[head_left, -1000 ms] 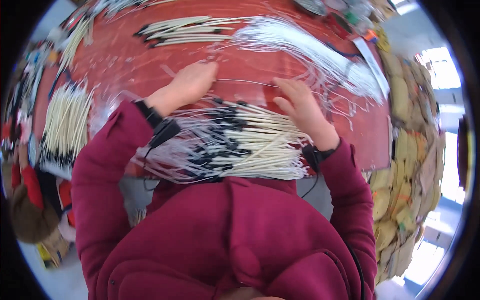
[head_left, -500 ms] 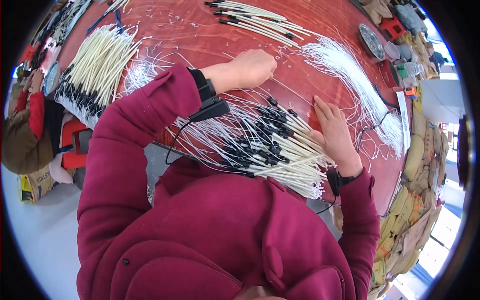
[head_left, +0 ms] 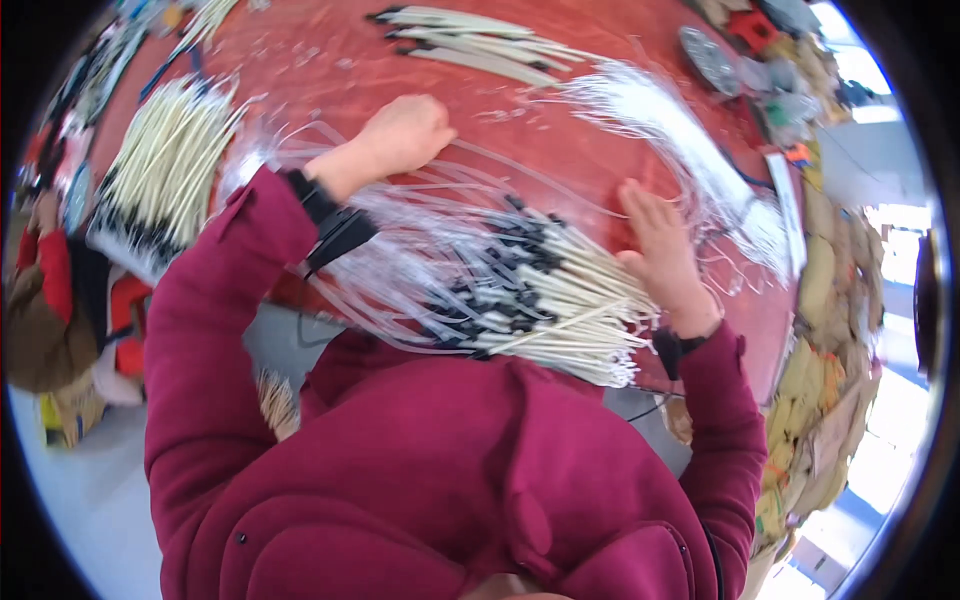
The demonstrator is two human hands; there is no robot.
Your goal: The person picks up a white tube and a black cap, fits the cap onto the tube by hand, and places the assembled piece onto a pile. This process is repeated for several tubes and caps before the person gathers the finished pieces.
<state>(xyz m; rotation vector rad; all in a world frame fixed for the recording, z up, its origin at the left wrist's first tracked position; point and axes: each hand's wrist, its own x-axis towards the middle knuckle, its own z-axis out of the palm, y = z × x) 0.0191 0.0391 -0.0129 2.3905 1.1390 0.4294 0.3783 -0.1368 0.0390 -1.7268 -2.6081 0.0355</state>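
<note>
My left hand point(head_left: 405, 133) is closed in a fist above the red table, on a thin white cord point(head_left: 545, 172). That cord stretches right, in a slight curve, toward the fingertips of my right hand point(head_left: 660, 240). The right hand lies with its fingers extended, thumb apart; whether the cord passes under them I cannot tell. Between my arms and in front of my body lies a pile of cream-coloured sticks point(head_left: 590, 290) with black fittings. Loose white cords point(head_left: 410, 235) fan out from the fittings to the left, under my left wrist.
Beyond my right hand lies a thick bundle of white cords point(head_left: 690, 140). More cream sticks point(head_left: 470, 45) rest at the far side, and an upright-looking stack of them point(head_left: 170, 160) is at the left. A round metal dish point(head_left: 708, 60) stands far right. Another person's red sleeve point(head_left: 55, 270) shows at the left.
My left hand has moved left, away from the right hand, and the cord between them is longer. My right hand has hardly moved. The whole view has shifted slightly.
</note>
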